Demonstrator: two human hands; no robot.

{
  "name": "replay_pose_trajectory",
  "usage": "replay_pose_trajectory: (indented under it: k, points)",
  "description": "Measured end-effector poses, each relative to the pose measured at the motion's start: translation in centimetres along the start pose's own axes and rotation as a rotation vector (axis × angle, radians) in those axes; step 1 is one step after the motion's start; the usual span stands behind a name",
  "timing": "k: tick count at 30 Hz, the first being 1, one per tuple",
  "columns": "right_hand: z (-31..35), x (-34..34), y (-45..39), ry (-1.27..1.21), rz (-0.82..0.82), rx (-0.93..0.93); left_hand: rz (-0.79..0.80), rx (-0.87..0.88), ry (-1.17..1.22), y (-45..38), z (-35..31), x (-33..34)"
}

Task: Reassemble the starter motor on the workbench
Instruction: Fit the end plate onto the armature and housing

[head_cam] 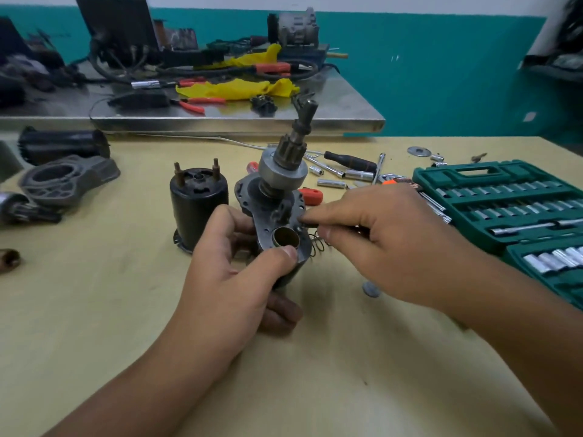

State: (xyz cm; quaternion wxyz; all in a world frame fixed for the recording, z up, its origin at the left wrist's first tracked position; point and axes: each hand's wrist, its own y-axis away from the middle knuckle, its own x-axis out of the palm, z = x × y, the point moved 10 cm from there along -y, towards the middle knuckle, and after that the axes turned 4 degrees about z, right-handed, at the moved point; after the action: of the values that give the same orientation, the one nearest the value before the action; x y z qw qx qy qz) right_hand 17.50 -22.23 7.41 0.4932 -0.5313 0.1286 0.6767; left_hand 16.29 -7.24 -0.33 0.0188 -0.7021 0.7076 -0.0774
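Observation:
My left hand (243,272) grips the starter motor body (284,234) from below, thumb on the rim of its brass-lined bore. The pinion gear and clutch shaft (284,165) stick up from the plate, tilted to the right. My right hand (378,234) pinches a small dark part (307,220) against the plate's right edge. A thin wire spring (317,242) lies just under those fingers. The black cylindrical motor housing (197,203) with two studs stands upright to the left of my left hand.
An open green socket set case (504,200) lies at the right. Loose sockets, a screwdriver (350,160) and a washer (419,151) lie behind. A grey nose housing (67,181) and black parts sit at the left. A cluttered steel table (220,121) stands beyond.

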Motion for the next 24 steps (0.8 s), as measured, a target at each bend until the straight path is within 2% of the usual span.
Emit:
replay_pose_trajectory:
  k: [11,16,21,24]
  points:
    - [0.8,-0.4,-0.1,0.104,0.020,-0.036,0.015,-0.004,-0.016,0.0,0.0,0.1]
    - [1.7,-0.2,-0.1,0.261,0.091,-0.072,0.015,-0.010,-0.011,0.0,0.0,0.2]
    - [0.4,-0.8,1.0,0.285,0.075,0.006,-0.003,-0.030,0.017,-0.1,0.0,-0.3]
    - [-0.5,3.0,2.2,0.355,0.248,0.080,-0.002,-0.038,0.050,-0.2,0.1,-0.7]
